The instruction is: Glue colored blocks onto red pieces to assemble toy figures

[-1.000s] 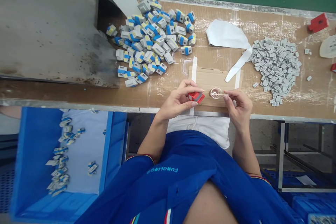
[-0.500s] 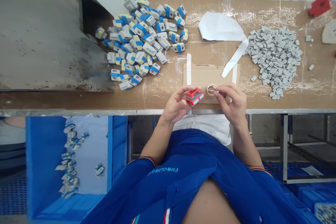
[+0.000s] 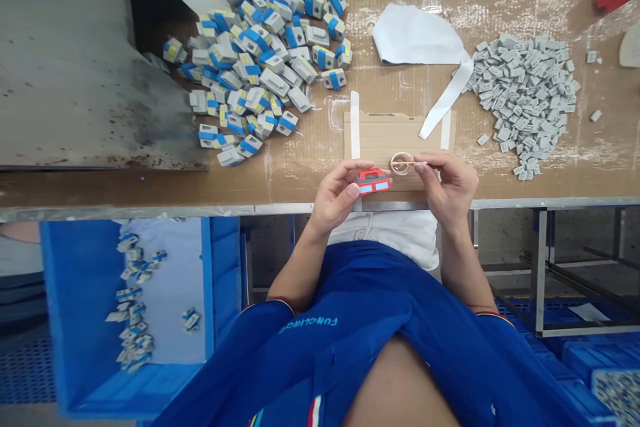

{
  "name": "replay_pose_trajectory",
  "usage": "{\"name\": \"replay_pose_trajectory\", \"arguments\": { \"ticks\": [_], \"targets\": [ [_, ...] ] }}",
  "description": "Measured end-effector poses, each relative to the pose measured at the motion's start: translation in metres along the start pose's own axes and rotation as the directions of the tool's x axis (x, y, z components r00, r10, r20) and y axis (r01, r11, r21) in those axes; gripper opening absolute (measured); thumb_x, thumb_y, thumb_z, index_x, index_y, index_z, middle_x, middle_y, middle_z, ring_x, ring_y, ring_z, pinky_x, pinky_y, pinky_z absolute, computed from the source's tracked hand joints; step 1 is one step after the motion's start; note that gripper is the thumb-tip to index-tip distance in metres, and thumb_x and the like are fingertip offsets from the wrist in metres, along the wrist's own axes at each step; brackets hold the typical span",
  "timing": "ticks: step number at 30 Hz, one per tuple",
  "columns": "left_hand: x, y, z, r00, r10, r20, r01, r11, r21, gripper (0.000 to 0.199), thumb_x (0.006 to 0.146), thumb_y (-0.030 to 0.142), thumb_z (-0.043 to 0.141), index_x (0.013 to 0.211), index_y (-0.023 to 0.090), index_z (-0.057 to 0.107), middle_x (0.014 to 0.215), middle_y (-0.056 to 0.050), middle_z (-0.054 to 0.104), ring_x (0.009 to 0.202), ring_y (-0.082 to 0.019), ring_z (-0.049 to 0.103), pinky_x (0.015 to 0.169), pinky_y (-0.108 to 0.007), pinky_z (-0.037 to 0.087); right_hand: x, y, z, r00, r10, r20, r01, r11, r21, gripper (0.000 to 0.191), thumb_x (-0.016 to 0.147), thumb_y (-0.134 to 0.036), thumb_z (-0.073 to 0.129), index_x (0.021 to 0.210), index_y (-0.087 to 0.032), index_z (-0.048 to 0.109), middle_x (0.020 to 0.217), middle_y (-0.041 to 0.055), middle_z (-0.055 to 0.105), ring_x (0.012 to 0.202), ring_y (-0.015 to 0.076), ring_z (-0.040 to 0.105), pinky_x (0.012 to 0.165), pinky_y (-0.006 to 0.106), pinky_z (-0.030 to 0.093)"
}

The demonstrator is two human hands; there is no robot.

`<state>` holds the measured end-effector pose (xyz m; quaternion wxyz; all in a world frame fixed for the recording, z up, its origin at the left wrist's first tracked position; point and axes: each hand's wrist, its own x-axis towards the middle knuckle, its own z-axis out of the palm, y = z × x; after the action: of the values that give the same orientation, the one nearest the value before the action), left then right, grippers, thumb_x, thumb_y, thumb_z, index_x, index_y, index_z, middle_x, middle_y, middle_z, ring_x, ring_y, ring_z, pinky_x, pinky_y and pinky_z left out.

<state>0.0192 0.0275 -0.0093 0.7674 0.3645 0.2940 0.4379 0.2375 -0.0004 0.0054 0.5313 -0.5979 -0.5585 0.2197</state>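
Observation:
My left hand is closed on a small red and grey toy vehicle body with pale blue window patches, held just above the table's front edge. In my right hand a thin wooden stick is pinched, its tip pointing left toward the red piece but apart from it. Below the stick, a small round clear-walled dish rests on a flat cardboard sheet held down by white tape strips.
Many grey, blue and yellow toy bodies are heaped at left beside a metal housing. Small grey parts form a pile at right. A white cloth lies behind the cardboard. A blue crate stands below left.
The red piece has turned in my left hand so its windowed side faces me more squarely. My right hand has shifted slightly right with the stick. The camera view has moved a little.

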Motion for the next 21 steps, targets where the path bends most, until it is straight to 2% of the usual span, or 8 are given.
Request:
{"name": "replay_pose_trajectory", "arguments": {
  "ticks": [5,11,16,21],
  "targets": [
    [0.001,-0.002,0.000,0.999,-0.011,-0.049,0.012,1.000,0.029,0.058,0.087,0.061,0.091,0.123,0.018,0.076,0.109,-0.014,0.089,0.098,-0.027,0.088,0.098,-0.039,0.068,-0.004,0.005,0.005,0.999,0.023,-0.039,-0.020,0.998,0.061,0.025,0.101,-0.052,0.080,0.093,-0.028,0.082,0.090,0.0035,0.088,0.083,0.0214,0.082,0.074,0.037,0.064],
    [0.003,0.002,0.006,0.993,-0.037,-0.112,0.036,0.999,-0.019,0.059,0.082,0.064,0.094,0.110,0.015,0.079,0.100,-0.013,0.088,0.099,-0.028,0.087,0.093,-0.039,0.069,-0.005,0.007,0.004,0.990,0.103,-0.101,-0.093,0.990,0.104,0.036,0.097,-0.061,0.082,0.090,-0.026,0.079,0.087,0.0030,0.084,0.081,0.0205,0.081,0.074,0.036,0.065],
    [0.005,0.003,0.006,0.989,-0.037,-0.142,0.033,0.999,-0.033,0.056,0.082,0.064,0.094,0.108,0.015,0.083,0.112,-0.014,0.087,0.097,-0.027,0.086,0.091,-0.042,0.072,-0.003,0.010,-0.002,0.958,0.223,-0.182,-0.193,0.967,0.169,0.040,0.096,-0.063,0.082,0.090,-0.024,0.075,0.080,-0.0001,0.080,0.069,0.0160,0.076,0.069,0.032,0.063],
    [0.004,0.000,0.004,0.989,-0.051,-0.142,0.045,0.998,-0.042,0.056,0.084,0.064,0.092,0.112,0.016,0.085,0.096,-0.009,0.087,0.088,-0.023,0.086,0.085,-0.033,0.070,0.000,0.012,-0.004,0.955,0.253,-0.152,-0.214,0.949,0.232,0.039,0.095,-0.060,0.085,0.089,-0.023,0.074,0.075,-0.0020,0.079,0.063,0.0144,0.073,0.067,0.031,0.063]
  ]
}}
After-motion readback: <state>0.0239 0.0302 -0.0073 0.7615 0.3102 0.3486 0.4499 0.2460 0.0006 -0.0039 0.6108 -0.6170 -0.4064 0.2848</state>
